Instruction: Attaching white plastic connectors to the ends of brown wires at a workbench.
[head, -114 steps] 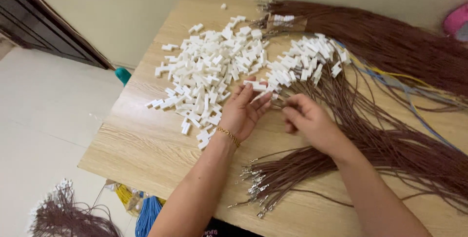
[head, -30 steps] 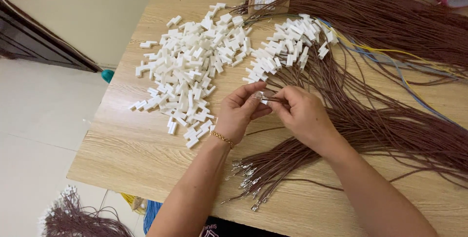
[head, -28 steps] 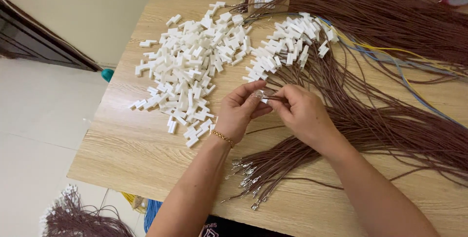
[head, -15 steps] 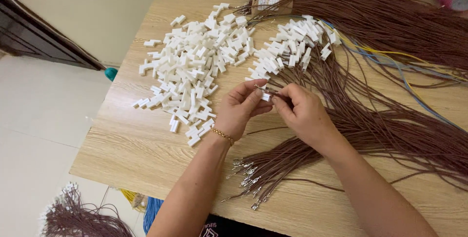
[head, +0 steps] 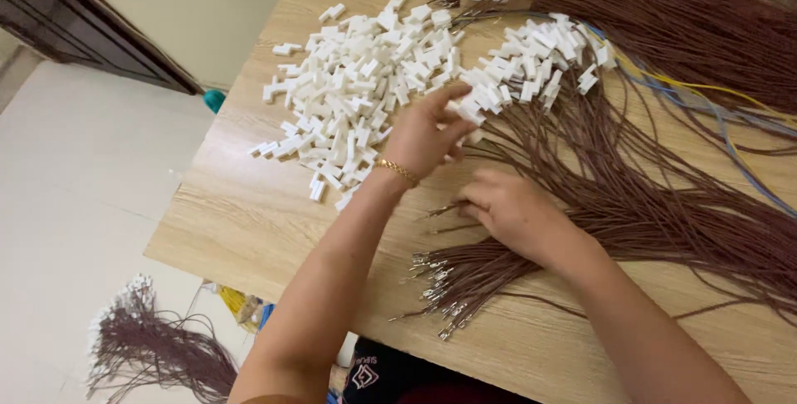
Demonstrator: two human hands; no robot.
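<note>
Apart now, left hand [head: 427, 134] reaches open-fingered to the white connectors [head: 498, 93]; right hand [head: 506, 209] pinches brown wires [head: 465, 271].

Your wooden table [head: 249, 213] carried a heap of white plastic connectors [head: 357, 97] just beyond your left hand [head: 427, 134], and brown wires [head: 664, 196] spread under and past your right hand [head: 506, 209], metal-tipped ends nearest you.
</note>
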